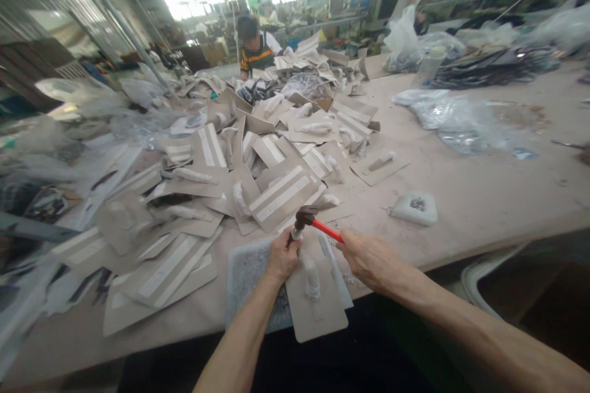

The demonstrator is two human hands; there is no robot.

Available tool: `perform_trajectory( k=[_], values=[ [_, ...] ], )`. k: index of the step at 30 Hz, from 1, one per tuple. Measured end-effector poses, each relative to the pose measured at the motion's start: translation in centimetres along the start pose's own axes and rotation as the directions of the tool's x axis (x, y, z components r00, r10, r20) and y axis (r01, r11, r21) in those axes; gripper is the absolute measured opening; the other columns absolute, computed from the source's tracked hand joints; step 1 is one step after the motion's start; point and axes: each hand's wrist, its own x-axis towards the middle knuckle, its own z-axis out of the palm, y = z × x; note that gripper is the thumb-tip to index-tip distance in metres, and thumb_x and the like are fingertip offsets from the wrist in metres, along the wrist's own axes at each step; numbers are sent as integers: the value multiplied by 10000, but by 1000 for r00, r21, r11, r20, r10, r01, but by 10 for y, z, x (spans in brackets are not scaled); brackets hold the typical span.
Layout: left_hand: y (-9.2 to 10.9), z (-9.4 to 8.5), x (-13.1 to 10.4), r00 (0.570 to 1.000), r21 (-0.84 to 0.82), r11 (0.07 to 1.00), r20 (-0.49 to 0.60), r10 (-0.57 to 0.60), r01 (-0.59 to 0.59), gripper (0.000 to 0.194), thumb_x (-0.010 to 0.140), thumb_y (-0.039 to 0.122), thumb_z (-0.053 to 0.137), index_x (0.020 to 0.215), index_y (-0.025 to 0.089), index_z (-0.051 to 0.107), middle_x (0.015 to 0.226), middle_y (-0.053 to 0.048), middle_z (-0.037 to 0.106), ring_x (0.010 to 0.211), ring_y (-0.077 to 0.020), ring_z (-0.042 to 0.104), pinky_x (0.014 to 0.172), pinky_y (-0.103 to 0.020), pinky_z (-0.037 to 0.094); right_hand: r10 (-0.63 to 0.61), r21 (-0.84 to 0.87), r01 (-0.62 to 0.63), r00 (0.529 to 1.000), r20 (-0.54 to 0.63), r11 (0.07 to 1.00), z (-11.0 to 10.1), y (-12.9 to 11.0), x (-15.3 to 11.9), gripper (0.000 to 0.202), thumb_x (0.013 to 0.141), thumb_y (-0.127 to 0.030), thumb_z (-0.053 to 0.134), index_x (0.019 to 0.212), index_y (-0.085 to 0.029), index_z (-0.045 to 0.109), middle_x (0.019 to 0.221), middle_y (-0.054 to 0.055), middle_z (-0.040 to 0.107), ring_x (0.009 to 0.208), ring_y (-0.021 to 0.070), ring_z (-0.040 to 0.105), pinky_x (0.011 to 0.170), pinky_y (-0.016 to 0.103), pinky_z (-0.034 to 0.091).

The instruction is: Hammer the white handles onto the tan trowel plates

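Here at the near edge of the bench, the right hand is wrapped firmly around the red handle of a claw hammer, arm reaching in from the right. The dark head sits right at the top of a small punch-like piece; whether they touch, the view doesn't say. That piece is pinched upright in the left hand, fingers closed about it.

Just below, a beige rectangular board with a plastic-wrapped grip slants out over the near edge, its corners rounded. Beside and partly under the left arm lies a grey slab, speckled on top, also at the near edge.

And look at that heap of similar boards, tumbling from the left side of the bench toward its far end! Off to the right, a pale block with small bits in its middle sits near the near edge, clear plastic bags lie farther back, and a co-worker leans in behind the heap.
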Motion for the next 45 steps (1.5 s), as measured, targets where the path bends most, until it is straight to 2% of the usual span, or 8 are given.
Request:
perform_trajectory(
  k=[10,14,17,20,28,32,37,45],
  values=[
    [-4,-1,0,1000,-29,999,0,18,-18,201,819,221,628,1009,217,692,924,-39,753,824,-198,686,768,-286,520,300,-41,-298,953,46,954,56,61,-8,297,1027,-263,397,1196,-89,569,1023,180,658,905,283,650,733,368,453],
    [0,0,-1,1000,-41,999,-14,-3,2,201,799,239,638,989,216,698,905,-31,746,822,-192,681,773,-280,519,-219,-115,201,959,-181,973,57,17,-6,551,901,-95,489,1446,-152,428,1491,194,417,1298,313,452,999,444,423],
    [1,0,0,999,-95,995,-26,-42,40,177,786,262,652,944,205,706,860,-19,739,790,-177,670,751,-269,520,-573,-148,563,819,-27,813,49,-23,4,431,853,-87,518,1263,-204,577,1455,123,447,1162,262,500,917,407,453],
    [-3,-1,6,987,-219,967,-66,-148,130,228,760,342,710,925,186,703,845,-22,746,771,-169,675,740,-264,528,-634,-226,625,773,40,747,43,-44,14,177,902,-161,521,1030,-176,643,1284,118,534,1034,255,509,838,402,454],
    [8,-7,26,964,-406,905,-164,-209,127,447,693,524,788,924,153,696,866,-60,752,785,-183,698,731,-281,547,-538,-446,507,840,65,737,44,-63,1,232,903,-188,519,980,-81,709,998,184,651,893,292,548,862,474,431],
    [37,-29,34,981,-190,981,-192,-2,-35,285,778,402,767,920,159,727,836,-39,748,779,-160,680,762,-258,531,-307,-406,339,941,146,848,37,-66,-2,224,877,-101,470,912,-78,690,856,184,674,806,297,620,792,454,447],
    [71,-52,33,919,-292,948,-395,4,-129,323,806,381,759,1019,145,703,921,-53,760,831,-169,716,814,-279,562,82,-132,-72,994,71,989,20,-57,4,286,871,-130,489,1136,-72,578,840,162,693,772,281,694,665,348,452],
    [50,-19,9,978,-305,952,-187,-93,32,303,781,380,768,968,150,708,884,-50,750,819,-175,695,773,-261,540,203,153,-208,978,48,966,56,-73,3,349,968,-411,534,1223,-173,533,1001,116,728,935,290,708,761,352,477]
  ],
)
